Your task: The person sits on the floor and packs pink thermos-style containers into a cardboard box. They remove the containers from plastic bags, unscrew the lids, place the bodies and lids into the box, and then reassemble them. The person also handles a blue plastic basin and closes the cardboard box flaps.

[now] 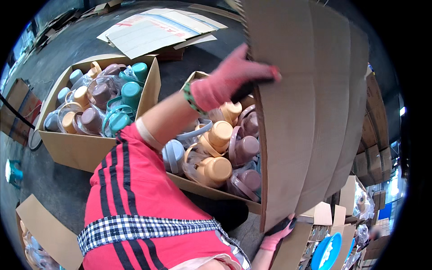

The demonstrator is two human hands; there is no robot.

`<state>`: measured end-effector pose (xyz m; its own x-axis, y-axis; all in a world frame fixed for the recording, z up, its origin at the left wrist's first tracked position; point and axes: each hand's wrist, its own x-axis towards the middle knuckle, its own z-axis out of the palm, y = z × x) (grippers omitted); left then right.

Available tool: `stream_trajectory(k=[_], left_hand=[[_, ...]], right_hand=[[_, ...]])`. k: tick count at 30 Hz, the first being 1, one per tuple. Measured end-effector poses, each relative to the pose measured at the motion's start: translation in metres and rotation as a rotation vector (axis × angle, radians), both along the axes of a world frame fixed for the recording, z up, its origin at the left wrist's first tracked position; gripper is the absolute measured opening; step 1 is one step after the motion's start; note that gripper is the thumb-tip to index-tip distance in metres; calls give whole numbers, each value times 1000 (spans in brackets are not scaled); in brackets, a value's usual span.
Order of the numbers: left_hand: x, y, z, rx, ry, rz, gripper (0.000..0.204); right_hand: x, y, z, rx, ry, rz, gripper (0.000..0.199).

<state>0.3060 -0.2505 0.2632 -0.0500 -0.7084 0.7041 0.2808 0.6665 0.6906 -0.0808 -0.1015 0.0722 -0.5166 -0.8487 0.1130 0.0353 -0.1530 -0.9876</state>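
A large brown cardboard sheet [310,103] stands nearly upright at the right, covering part of an open box behind it. My left hand [234,81], in a pink glove with a dark palm, grips its upper left edge, the thumb lying on the near face. Low on the same sheet, my right hand [280,231] holds the bottom edge in a matching glove. Beside the sheet, the open cardboard box [193,185] is full of pastel plastic containers [219,170] with loop handles, some in clear bags. They are peach, mauve and pale blue.
Another open box [76,146] at the left holds similar containers, several of them teal. Flattened cardboard [148,38] lies on the dark floor [211,54] at the back. At lower right sits a blue basin [326,252] among open cartons; a flapped box [49,234] is lower left.
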Motion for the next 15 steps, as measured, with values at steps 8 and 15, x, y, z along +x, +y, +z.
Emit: stream_trajectory(k=[8,15], left_hand=[[328,-114,44,54,327,-31,56],[270,33,-106,8,302,569,31]], right_hand=[[221,-256,152,176,289,503,42],[303,-162,167,-495,236,1019,52]])
